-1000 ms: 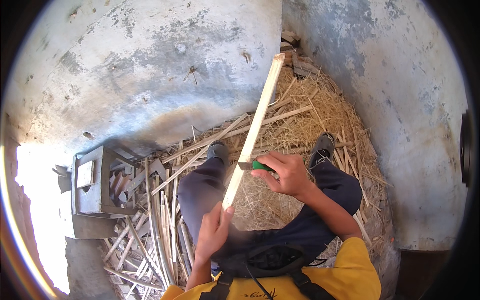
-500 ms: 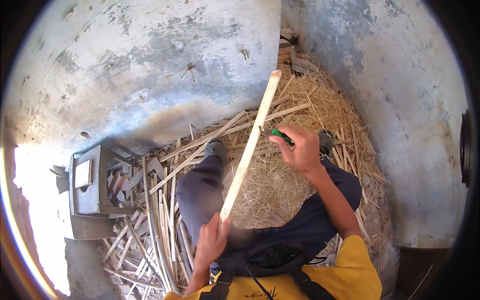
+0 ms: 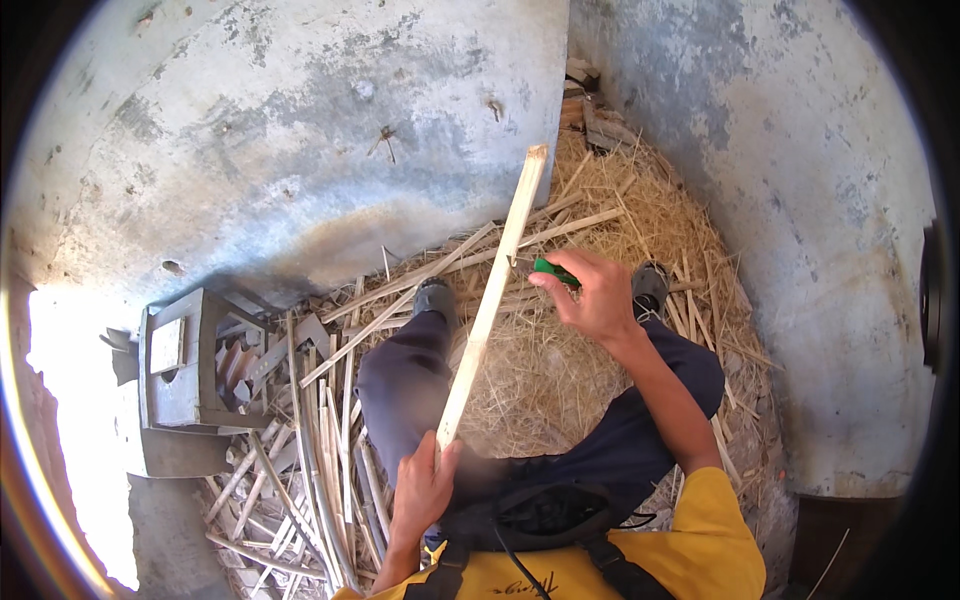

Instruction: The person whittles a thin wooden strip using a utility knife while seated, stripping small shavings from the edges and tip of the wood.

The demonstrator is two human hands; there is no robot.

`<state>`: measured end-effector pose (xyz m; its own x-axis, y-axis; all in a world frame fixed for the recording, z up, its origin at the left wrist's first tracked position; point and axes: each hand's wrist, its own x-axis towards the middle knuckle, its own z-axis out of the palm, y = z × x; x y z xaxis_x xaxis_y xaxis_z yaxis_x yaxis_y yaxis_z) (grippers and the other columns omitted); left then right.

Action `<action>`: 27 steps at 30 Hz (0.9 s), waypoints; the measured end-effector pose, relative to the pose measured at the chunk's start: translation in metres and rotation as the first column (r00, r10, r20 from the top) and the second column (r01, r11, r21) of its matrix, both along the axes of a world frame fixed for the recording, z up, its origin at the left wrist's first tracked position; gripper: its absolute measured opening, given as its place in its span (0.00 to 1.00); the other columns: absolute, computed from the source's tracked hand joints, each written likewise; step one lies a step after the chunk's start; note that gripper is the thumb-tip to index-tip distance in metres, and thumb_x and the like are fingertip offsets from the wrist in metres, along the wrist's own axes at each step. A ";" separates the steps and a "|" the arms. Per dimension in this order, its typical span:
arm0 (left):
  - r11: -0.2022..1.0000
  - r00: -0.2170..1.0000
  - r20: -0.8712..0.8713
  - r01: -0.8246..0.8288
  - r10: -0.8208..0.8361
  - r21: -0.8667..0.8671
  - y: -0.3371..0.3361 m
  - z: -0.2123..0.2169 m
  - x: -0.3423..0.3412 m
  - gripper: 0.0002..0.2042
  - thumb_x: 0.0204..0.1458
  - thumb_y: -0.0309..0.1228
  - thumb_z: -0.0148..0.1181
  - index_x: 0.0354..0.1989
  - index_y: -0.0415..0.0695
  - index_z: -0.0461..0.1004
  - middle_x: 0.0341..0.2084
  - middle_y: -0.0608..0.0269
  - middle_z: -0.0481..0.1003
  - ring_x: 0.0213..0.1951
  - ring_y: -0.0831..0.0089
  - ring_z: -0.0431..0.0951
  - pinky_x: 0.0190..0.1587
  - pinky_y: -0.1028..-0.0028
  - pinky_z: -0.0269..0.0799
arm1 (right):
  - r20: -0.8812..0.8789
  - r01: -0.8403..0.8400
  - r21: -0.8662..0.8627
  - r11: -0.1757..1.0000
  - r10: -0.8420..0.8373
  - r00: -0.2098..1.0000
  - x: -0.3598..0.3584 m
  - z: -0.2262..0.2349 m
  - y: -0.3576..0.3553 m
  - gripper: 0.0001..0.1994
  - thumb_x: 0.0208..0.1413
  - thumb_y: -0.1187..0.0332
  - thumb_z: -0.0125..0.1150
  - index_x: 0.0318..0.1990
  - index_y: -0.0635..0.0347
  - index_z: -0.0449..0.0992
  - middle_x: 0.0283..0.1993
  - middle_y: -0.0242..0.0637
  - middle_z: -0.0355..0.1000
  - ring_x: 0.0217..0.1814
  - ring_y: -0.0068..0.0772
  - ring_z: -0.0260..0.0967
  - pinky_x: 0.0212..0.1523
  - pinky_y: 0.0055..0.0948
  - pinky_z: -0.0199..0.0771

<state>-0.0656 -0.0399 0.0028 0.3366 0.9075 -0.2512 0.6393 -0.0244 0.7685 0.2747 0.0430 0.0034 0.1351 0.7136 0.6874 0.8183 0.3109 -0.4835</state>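
My left hand (image 3: pixel 421 487) is closed around the near end of a long, pale split-bamboo strip (image 3: pixel 488 310). The strip slants up and away between my legs, its far end tilted to the right. In my right hand (image 3: pixel 602 300) is a small knife with a green handle (image 3: pixel 557 271), gripped between thumb and curled fingers. Its short blade is at the strip's right edge, a little beyond midway; whether it touches there I cannot tell. A small curl of shaving shows at that spot.
Straw-like shavings (image 3: pixel 540 380) cover the ground between my shoes. Many long strips (image 3: pixel 325 470) lie in a heap at the left, beside a broken grey wooden box (image 3: pixel 205 385). Weathered walls (image 3: pixel 330 120) rise ahead and at the right.
The strip's far end has shifted slightly left. My right hand and the knife have moved a little left with it, and my left hand keeps its grip.
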 end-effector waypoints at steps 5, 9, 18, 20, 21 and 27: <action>0.997 1.000 0.001 0.006 -0.006 0.070 0.002 -0.002 0.000 0.18 0.69 0.39 0.63 0.36 0.37 0.68 0.24 0.33 0.75 0.33 0.28 0.76 0.31 0.45 0.69 | -0.517 -0.426 -0.385 0.819 0.191 0.835 0.027 0.002 0.000 0.17 0.71 0.54 0.67 0.41 0.60 0.86 0.30 0.28 0.78 0.27 0.22 0.69 0.29 0.29 0.66; 0.986 1.000 -0.026 -0.010 0.015 0.166 0.006 0.001 0.006 0.18 0.68 0.39 0.64 0.35 0.37 0.69 0.23 0.34 0.75 0.31 0.29 0.76 0.30 0.46 0.68 | -0.855 -0.728 -0.233 0.645 0.221 0.469 0.038 0.002 -0.010 0.17 0.74 0.56 0.64 0.42 0.61 0.85 0.30 0.22 0.72 0.29 0.18 0.64 0.30 0.28 0.63; 0.993 0.999 -0.015 0.045 -0.043 0.113 0.004 0.004 0.009 0.18 0.67 0.39 0.65 0.34 0.37 0.69 0.21 0.35 0.74 0.29 0.30 0.77 0.29 0.47 0.68 | -0.304 -0.229 -0.169 0.959 0.170 0.937 0.022 0.002 -0.009 0.16 0.68 0.56 0.71 0.44 0.64 0.86 0.29 0.35 0.80 0.26 0.25 0.72 0.27 0.29 0.67; 0.994 0.998 0.006 0.055 -0.056 0.097 0.003 0.005 0.009 0.18 0.67 0.39 0.65 0.35 0.36 0.69 0.21 0.34 0.74 0.29 0.29 0.77 0.29 0.47 0.68 | -0.286 -0.212 -0.175 0.961 0.157 0.945 0.020 0.005 -0.011 0.16 0.67 0.57 0.72 0.44 0.65 0.86 0.30 0.37 0.81 0.26 0.28 0.75 0.27 0.30 0.69; 0.994 0.998 0.015 0.058 -0.060 0.090 0.002 0.006 0.009 0.18 0.67 0.39 0.65 0.35 0.36 0.70 0.21 0.34 0.74 0.29 0.29 0.77 0.29 0.47 0.69 | -0.287 -0.212 -0.165 0.963 0.159 0.945 0.019 0.006 -0.011 0.16 0.67 0.57 0.72 0.44 0.65 0.86 0.30 0.37 0.81 0.26 0.28 0.74 0.27 0.30 0.69; 0.997 0.996 0.046 0.070 -0.072 0.037 -0.002 0.006 0.002 0.17 0.68 0.38 0.64 0.36 0.35 0.71 0.21 0.33 0.74 0.30 0.29 0.77 0.28 0.48 0.69 | -0.226 -0.181 -0.111 0.977 0.152 0.962 0.016 0.007 -0.010 0.16 0.64 0.59 0.75 0.43 0.66 0.86 0.31 0.39 0.82 0.26 0.31 0.76 0.27 0.31 0.71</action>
